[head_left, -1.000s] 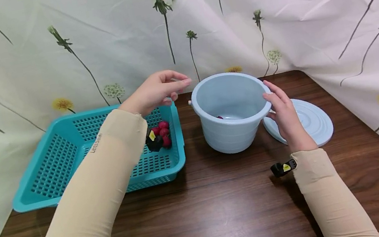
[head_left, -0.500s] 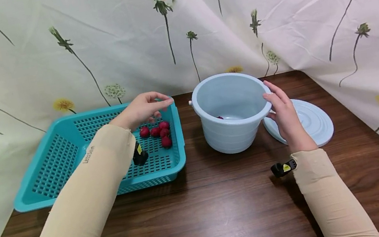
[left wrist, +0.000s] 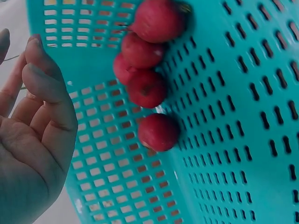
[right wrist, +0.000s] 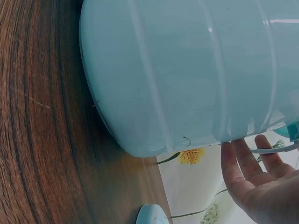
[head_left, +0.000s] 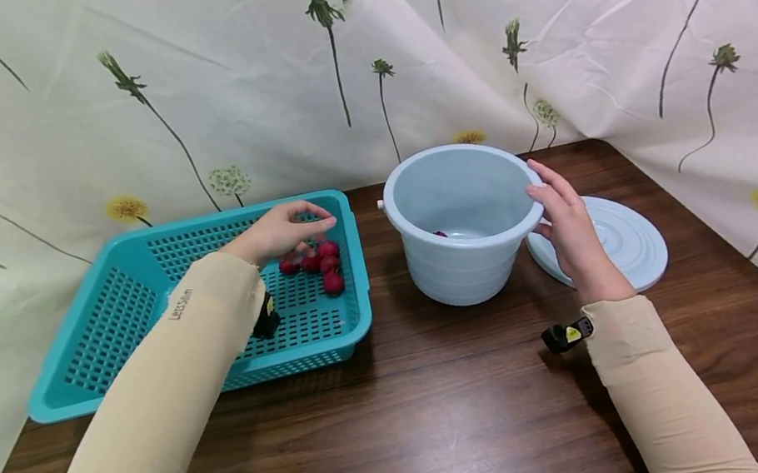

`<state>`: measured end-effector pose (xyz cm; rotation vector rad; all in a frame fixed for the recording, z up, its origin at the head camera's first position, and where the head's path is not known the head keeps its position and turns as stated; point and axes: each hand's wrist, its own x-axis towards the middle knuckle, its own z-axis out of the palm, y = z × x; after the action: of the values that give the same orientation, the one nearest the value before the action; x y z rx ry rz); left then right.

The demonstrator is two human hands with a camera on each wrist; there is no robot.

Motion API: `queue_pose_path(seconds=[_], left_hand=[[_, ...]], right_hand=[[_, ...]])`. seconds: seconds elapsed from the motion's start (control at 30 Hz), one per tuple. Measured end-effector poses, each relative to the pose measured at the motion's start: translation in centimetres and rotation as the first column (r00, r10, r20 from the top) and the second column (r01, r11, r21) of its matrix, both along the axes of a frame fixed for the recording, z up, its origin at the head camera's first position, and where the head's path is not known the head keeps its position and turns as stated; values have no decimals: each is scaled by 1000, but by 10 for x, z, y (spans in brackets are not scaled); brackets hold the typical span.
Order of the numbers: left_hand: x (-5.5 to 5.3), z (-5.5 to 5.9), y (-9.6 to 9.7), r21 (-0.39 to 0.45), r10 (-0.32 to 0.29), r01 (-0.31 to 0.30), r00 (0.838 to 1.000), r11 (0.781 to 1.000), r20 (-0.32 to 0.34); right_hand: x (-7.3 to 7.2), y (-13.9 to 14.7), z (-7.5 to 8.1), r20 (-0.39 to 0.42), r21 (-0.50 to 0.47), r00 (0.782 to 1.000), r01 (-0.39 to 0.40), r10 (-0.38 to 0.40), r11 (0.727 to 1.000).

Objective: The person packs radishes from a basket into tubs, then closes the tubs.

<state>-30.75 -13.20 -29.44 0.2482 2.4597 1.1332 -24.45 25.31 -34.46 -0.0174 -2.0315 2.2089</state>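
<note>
Several red radishes (head_left: 333,282) lie together at the right end of a teal perforated basket (head_left: 363,298). My left hand (head_left: 275,233) hovers just above them, fingers loosely bent, with nothing held. In the left wrist view that hand sits left of the radishes (left wrist: 159,132), apart from them. To the right of the basket, a light blue bucket (head_left: 461,273) stands upright on the table. My right hand (head_left: 571,232) grips its right rim, with fingers (right wrist: 231,163) against the outer wall. Inside the bucket a bit of red (head_left: 439,234) shows; the rest is hidden by the near wall.
A round light blue lid (head_left: 627,243) lies on the brown wooden table (head_left: 414,433), right of the bucket and partly behind my right hand. A white cloth with dandelion prints (head_left: 245,82) hangs behind. Small black cameras (head_left: 566,335) are strapped to both wrists.
My left hand has moved left and down from beside the bucket's rim to over the radishes in the basket. The right hand and the bucket have stayed put.
</note>
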Motion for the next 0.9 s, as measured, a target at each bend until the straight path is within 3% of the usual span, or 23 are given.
queue_pose_path(seconds=[0.4, 0.63, 0.9], left_hand=[[-9, -26, -14, -81, -94, 105, 987, 991, 126], [-11, -39, -17, -112, -135, 167, 958, 980, 252], [-14, -45, -19, -108, -146, 191, 933, 976, 328]], right_hand=[[-1, -3, -2, -13, 6, 1000, 9, -9, 1000], [0, -4, -3, -12, 8, 1000, 17, -17, 1000], [-1, -6, -4, -22, 9, 999, 24, -24, 1000]])
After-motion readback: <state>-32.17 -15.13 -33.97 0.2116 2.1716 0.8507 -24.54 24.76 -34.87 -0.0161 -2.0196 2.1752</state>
